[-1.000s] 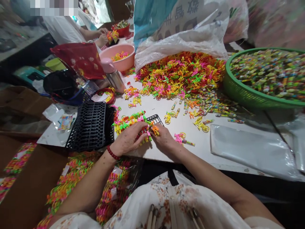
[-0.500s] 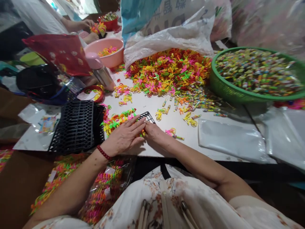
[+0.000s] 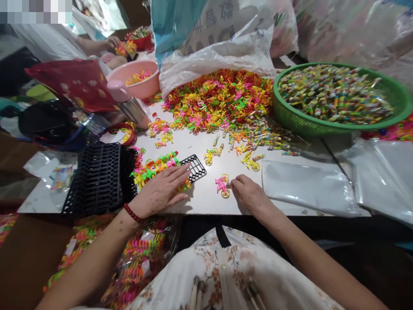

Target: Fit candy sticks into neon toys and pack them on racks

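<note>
Just left of the right hand [image 3: 250,193], at its fingertips: 1 pink toy [image 3: 222,184], wheels set along a near-to-far axis. Right thumb and forefinger pressed together, pinching at the toy's right edge; this hand is the nearer. Left hand [image 3: 164,189] well apart, palm down, fingers spread over toys on the black rack [image 3: 200,164]. Rack's bare end juts rightward past the left fingertips, long axis roughly left-right, crosswise to the toy's. Beyond the 2 hands: toy pile [image 3: 222,101] on the tabletop [image 3: 201,202].
</note>
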Tool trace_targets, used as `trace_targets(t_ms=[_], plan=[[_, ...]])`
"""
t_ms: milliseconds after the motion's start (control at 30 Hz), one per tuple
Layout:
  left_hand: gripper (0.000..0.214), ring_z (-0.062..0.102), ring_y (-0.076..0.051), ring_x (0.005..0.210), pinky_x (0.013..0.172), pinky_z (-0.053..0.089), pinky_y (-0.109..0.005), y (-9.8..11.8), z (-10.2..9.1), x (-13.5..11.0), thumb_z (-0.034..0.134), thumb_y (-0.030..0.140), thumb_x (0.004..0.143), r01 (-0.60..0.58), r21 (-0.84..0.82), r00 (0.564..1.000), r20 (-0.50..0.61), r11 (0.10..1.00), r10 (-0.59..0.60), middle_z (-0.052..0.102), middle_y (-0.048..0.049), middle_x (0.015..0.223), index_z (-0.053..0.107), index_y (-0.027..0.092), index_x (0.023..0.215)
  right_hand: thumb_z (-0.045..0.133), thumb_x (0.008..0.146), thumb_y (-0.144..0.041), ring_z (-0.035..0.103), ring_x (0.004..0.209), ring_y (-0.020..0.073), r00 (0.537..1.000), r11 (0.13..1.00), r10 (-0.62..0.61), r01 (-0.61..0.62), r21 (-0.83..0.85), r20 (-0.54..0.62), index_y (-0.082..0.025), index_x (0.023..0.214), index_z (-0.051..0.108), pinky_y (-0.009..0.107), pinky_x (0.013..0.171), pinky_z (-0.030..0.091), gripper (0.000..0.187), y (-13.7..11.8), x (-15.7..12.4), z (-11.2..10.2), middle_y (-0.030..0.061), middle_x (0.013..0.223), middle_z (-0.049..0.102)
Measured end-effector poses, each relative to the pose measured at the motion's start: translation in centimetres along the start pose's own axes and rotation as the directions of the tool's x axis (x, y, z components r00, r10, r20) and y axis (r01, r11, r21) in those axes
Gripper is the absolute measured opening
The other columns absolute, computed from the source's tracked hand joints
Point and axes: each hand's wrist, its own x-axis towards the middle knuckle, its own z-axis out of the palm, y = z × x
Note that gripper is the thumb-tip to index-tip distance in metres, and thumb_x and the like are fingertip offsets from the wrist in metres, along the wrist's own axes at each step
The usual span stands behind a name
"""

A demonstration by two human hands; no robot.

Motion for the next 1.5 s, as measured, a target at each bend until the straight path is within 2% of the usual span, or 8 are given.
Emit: trace_targets(t_ms=[233, 367, 467, 633, 900, 1167, 1333, 1500], plan=[[0.068, 0.029, -0.026, 0.143, 0.117, 0.031, -0.047, 2.0, -1.3, -0.5, 0.053, 0.045, 0.091, -0.015, -0.154, 1.000, -0.009, 0.988, 0.014, 0.034, -0.0105, 0.154, 0.028, 0.022, 0.150, 0.049, 0.087, -0.019, 0.055, 0.069, 0.0153, 0.996, 0.857, 0.086, -0.064, 0.512, -0.019, -0.020, 0.090, 0.058, 0.026, 0.064, 0.039, 0.009, -4.0, 7.6, 0.4, 0.0007, 0.077, 0.063], [0.061, 0.018, -0.024, 0.147, 0.119, 0.025, -0.050, 0.6, -1.0, 0.4, 0.042, 0.031, 0.097, 0.098, -0.156, 0.980, -0.156, 0.983, -0.123, 0.028, -0.0099, 0.157, 0.018, 0.024, 0.153, 0.052, 0.080, -0.016, 0.051, 0.063, 0.0124, 1.000, 0.772, 0.028, -0.025, 0.635, 0.005, -0.020, 0.075, 0.057, 0.022, 0.059, 0.037, 0.008, -5.7, 11.9, 2.9, -0.0027, 0.067, 0.059], [0.060, 0.015, -0.024, 0.148, 0.119, 0.023, -0.050, -0.6, -0.2, 1.3, 0.037, 0.032, 0.098, 0.161, -0.123, 0.977, -0.122, 0.979, -0.176, 0.024, -0.0109, 0.158, 0.014, 0.022, 0.153, 0.052, 0.079, -0.014, 0.052, 0.063, 0.0122, 1.000, 0.749, 0.006, -0.020, 0.662, 0.023, -0.019, 0.075, 0.057, 0.022, 0.060, 0.038, 0.008, -6.5, 13.4, 4.6, -0.0029, 0.067, 0.059], [0.059, 0.018, -0.023, 0.147, 0.119, 0.021, -0.048, -1.0, 0.7, 1.8, 0.035, 0.035, 0.099, 0.218, -0.069, 0.975, -0.033, 0.973, -0.221, 0.023, -0.0119, 0.158, 0.017, 0.019, 0.153, 0.053, 0.082, -0.014, 0.054, 0.071, 0.0144, 0.998, 0.822, -0.055, 0.045, 0.568, 0.001, -0.019, 0.080, 0.059, 0.023, 0.066, 0.040, 0.008, -6.9, 13.4, 5.5, -0.0002, 0.074, 0.063], [0.066, 0.019, -0.024, 0.147, 0.118, 0.025, -0.047, -0.8, 0.6, 1.8, 0.039, 0.038, 0.098, 0.211, -0.088, 0.971, -0.091, 0.973, -0.219, 0.018, -0.0138, 0.159, 0.011, 0.019, 0.154, 0.049, 0.087, -0.013, 0.057, 0.079, 0.0168, 0.976, 0.914, -0.216, 0.195, 0.356, 0.019, -0.018, 0.091, 0.060, 0.025, 0.073, 0.041, 0.012, -6.7, 12.8, 5.7, 0.0054, 0.087, 0.064], [0.056, 0.019, -0.024, 0.147, 0.116, 0.028, -0.046, -1.0, 1.4, 2.0, 0.035, 0.045, 0.098, 0.201, 0.076, 0.979, -0.046, 0.977, -0.198, 0.027, -0.0055, 0.157, 0.034, 0.021, 0.148, 0.056, 0.087, -0.017, 0.055, 0.075, 0.0164, 0.970, 0.961, -0.224, 0.205, 0.187, 0.091, -0.016, 0.100, 0.057, 0.027, 0.070, 0.043, 0.014, -7.1, 12.5, 6.4, 0.0052, 0.091, 0.061], [0.059, 0.022, -0.023, 0.146, 0.116, 0.028, -0.043, -1.3, 2.0, 1.8, 0.034, 0.049, 0.097, 0.204, 0.141, 0.978, -0.063, 0.969, -0.197, 0.026, -0.0055, 0.157, 0.035, 0.018, 0.147, 0.055, 0.090, -0.018, 0.058, 0.090, 0.0168, 0.974, 0.941, -0.226, 0.224, 0.252, -0.022, -0.017, 0.106, 0.060, 0.027, 0.084, 0.044, 0.016, -5.7, 11.2, 3.7, 0.0056, 0.096, 0.064], [0.063, 0.026, -0.024, 0.145, 0.117, 0.026, -0.044, -2.1, 3.2, 1.6, 0.031, 0.054, 0.096, 0.190, 0.132, 0.977, -0.128, 0.973, -0.173, 0.030, -0.0071, 0.156, 0.037, 0.018, 0.147, 0.050, 0.091, -0.013, 0.057, 0.093, 0.0182, 0.994, 0.999, -0.033, 0.029, -0.039, -0.103, -0.017, 0.102, 0.063, 0.027, 0.082, 0.043, 0.018, -0.3, 7.5, -1.5, 0.0088, 0.102, 0.062]])
